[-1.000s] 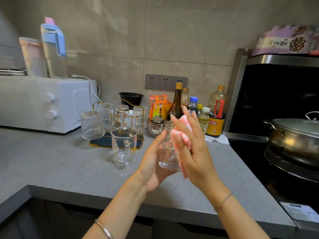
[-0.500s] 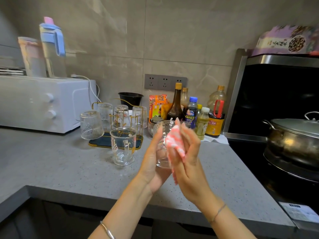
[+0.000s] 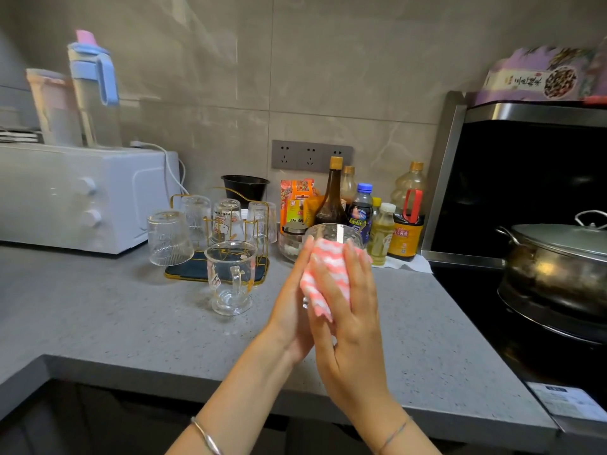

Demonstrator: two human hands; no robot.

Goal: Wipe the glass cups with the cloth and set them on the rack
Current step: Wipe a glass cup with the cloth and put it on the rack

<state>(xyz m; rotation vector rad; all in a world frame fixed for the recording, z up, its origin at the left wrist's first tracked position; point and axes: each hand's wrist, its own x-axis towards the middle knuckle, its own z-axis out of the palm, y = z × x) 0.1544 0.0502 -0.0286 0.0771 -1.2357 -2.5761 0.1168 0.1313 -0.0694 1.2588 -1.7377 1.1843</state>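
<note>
**A:** From the head view, what has changed in the last second?

**B:** The glass cup (image 3: 331, 232) was tipped over with the cloth (image 3: 328, 275) round its far side. Now it stands rim-up between the palms, above the counter (image 3: 131, 320), and the pink-and-white cloth covers its near wall.

**A:** And the hands?

**B:** The left hand (image 3: 289, 310) lies with straight fingers along the cup's left side, steadying it. The right hand (image 3: 353, 326) presses the cloth flat against the glass, fingers extended. Its thumb is hidden, so I cannot tell whether it pinches the cloth.

**A:** What does that mean for the task?

**B:** I judge the wiping is moving round the outside. This cup isn't racked yet.

**A:** What is around it?

**B:** The gold wire rack (image 3: 193, 268) sits far left with upturned cups on it. A handled mug (image 3: 231, 280) stands upright just in front, right on the path to the rack. A ribbed cup (image 3: 169, 239) stands at the rack's left edge. A lidded jar (image 3: 292, 239) and bottles (image 3: 331, 198) crowd just beyond the hands.
</note>
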